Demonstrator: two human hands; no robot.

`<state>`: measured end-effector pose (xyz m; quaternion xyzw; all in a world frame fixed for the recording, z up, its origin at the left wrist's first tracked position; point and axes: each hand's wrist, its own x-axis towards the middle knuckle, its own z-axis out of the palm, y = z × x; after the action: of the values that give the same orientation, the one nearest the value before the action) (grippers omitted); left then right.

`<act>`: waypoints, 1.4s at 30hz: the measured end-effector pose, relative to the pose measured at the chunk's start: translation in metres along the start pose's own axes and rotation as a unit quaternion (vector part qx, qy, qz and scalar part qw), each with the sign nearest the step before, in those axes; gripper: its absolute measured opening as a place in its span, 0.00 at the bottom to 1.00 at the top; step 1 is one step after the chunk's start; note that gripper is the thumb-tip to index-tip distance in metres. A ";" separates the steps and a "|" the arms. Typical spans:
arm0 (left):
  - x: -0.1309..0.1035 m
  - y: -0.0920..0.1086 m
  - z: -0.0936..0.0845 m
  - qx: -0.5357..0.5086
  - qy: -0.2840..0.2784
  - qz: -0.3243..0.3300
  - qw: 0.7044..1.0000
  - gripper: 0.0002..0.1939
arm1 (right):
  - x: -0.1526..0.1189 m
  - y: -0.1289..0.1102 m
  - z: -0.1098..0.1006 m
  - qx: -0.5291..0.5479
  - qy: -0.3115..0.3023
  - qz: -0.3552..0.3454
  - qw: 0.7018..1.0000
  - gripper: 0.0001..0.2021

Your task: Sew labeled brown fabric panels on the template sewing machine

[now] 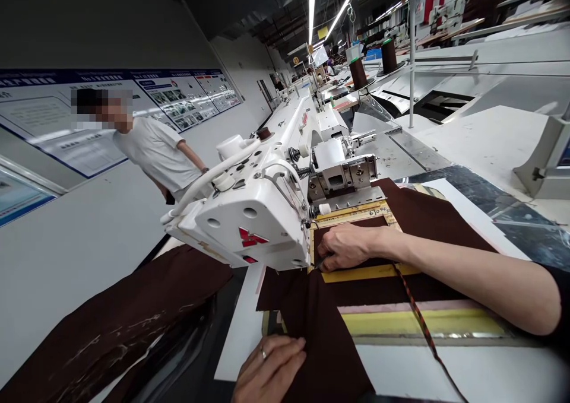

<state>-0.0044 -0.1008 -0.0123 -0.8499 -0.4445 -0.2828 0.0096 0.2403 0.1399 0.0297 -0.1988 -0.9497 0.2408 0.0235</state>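
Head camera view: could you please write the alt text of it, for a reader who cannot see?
At a white sewing machine, the right hand reaches into a yellow frame; the left hand rests at the edge of brown cloth. Beyond the machine, a person in a white T-shirt is near wall posters.

Drew light from overhead tubes (313,8), clipped to plain white. Lit the machine (271,195) evenly; left the ceiling (240,2) dim. Threw glare streaks on posters (184,99) and clear film (184,346). Lost fold detail in the dark cloth (327,332). Stretched and tilted shapes toward the edges. Softened the far background. Masked a person's head (102,109) with coarse pixels.
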 end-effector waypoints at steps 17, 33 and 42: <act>-0.002 0.002 0.009 -0.033 0.022 0.024 0.999 0.25 | -0.002 0.000 -0.003 0.007 -0.006 -0.004 1.000 0.14; 0.037 0.001 -0.034 -0.087 -0.165 0.005 0.982 0.15 | -0.001 -0.002 -0.002 -0.011 -0.015 -0.001 1.000 0.12; 0.110 -0.018 -0.024 0.013 -0.143 -0.380 0.914 0.23 | -0.001 -0.010 -0.005 -0.061 -0.028 0.020 0.998 0.15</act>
<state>0.0197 -0.0135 0.0578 -0.6480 -0.7342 -0.1344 -0.1515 0.2380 0.1333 0.0388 -0.2117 -0.9588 0.1883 -0.0205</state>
